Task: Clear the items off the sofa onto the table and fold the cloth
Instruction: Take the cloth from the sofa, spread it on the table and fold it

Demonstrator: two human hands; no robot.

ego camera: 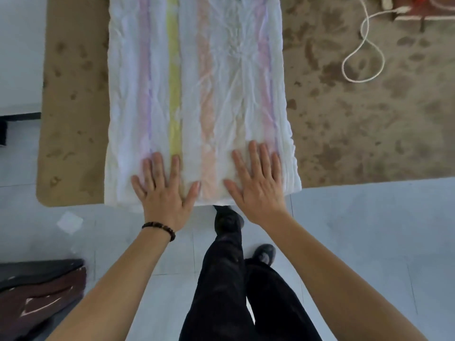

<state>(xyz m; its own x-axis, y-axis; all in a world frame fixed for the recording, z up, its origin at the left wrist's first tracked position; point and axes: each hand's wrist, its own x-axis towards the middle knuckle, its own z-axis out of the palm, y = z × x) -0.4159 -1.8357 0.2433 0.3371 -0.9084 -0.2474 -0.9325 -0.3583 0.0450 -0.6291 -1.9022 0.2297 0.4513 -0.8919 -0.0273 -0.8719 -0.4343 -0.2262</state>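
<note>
Pressing flat on cloth (197, 94) near edge: left hand (163, 193) & right hand (258, 188). Fingers straight, spread, gripping nothing. Cloth lies on table (73, 107).

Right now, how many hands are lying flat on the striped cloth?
2. The left hand presses the striped cloth by its yellow stripe; the right hand lies flat nearer the cloth's right edge. None seems hidden.
</note>
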